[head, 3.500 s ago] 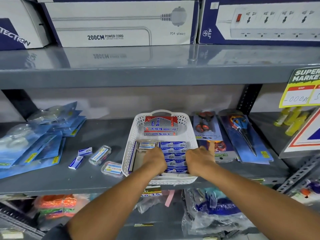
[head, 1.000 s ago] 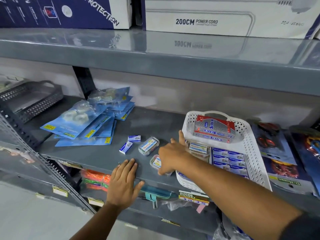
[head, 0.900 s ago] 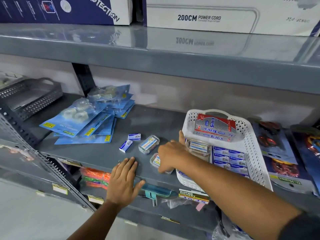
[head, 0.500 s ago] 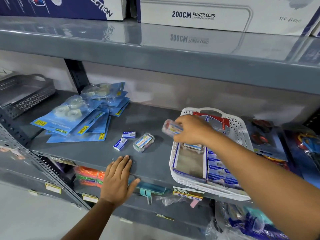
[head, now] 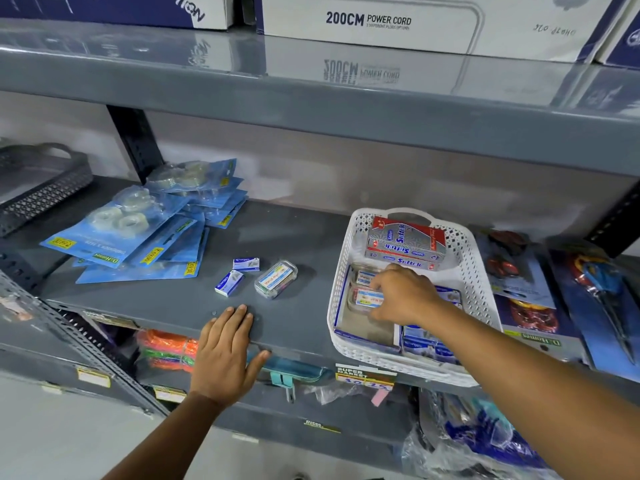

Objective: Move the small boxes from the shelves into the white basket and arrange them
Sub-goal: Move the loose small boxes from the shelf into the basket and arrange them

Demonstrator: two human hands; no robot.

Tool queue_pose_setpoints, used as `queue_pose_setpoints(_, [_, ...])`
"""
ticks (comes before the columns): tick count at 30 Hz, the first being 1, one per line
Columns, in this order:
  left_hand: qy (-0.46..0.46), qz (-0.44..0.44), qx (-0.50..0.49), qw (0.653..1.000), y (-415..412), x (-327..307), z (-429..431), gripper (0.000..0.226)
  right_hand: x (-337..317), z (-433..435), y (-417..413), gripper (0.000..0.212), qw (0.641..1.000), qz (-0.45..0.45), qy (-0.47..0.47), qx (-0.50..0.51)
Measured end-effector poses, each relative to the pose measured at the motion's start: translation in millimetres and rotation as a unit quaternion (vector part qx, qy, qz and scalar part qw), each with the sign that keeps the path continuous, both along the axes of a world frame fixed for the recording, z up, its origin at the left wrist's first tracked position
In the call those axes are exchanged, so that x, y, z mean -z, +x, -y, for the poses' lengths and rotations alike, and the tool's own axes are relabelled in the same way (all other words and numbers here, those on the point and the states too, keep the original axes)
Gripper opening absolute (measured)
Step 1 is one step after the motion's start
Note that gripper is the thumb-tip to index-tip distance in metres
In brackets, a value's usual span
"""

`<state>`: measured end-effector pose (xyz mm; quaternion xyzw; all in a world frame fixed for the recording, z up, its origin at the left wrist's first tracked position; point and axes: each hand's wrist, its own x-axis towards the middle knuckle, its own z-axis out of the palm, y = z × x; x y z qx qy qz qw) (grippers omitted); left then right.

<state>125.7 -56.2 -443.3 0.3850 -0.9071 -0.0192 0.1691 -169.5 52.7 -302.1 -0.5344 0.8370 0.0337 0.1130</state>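
Observation:
The white basket (head: 341, 271) stands on the grey shelf (head: 304, 244), right of centre. Inside it, my right hand (head: 403, 294) holds a small clear plastic box (head: 367, 299) low against the basket's left compartment, just in front of another clear box (head: 363, 276). Red-and-silver Softek boxes (head: 405, 242) are stacked at the basket's back, and several blue small boxes (head: 422, 341) fill its right side. On the shelf to the left lie a clear box (head: 276, 279) and two small blue-white boxes (head: 229, 283) (head: 246, 264). My left hand (head: 225, 355) rests flat on the shelf's front edge.
Blue blister packs of tape rolls (head: 138, 226) are piled at the left. A dark grey basket (head: 38, 188) sits at the far left. Scissor packs (head: 599, 292) lie right of the white basket. Large power-cord cartons (head: 398, 22) stand on the upper shelf.
My right hand took a clear box from the shelf beside the basket, carried it right over the rim, and lowered it into the left compartment. My left hand moved from the basket to the shelf edge.

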Motion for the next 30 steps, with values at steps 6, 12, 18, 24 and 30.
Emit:
queue_pose_setpoints(6, [0.0,0.005,-0.002,1.0,0.3,-0.5,0.0,0.072,3.1,5.5,6.0,0.05,1.0,-0.026,0.006,-0.014])
queue_pose_setpoints(12, [0.0,0.007,-0.004,1.0,0.1,1.2,0.4,0.072,4.9,1.6,9.0,0.047,0.999,-0.031,0.006,-0.013])
queue_pose_setpoints(18, [-0.017,-0.014,0.001,1.0,-0.8,1.2,0.6,0.07,7.7,0.2,10.9,0.051,0.999,-0.028,-0.019,0.015])
queue_pose_setpoints(24, [-0.014,-0.006,-0.006,1.0,-1.1,-0.3,-0.8,0.071,-4.8,4.1,8.6,0.066,0.999,-0.001,0.038,-0.009])
queue_pose_setpoints(30, [-0.022,-0.005,-0.006,1.0,-0.5,-0.2,-0.1,0.07,-36.9,49.3,11.4,0.047,0.991,0.077,-0.064,-0.087])
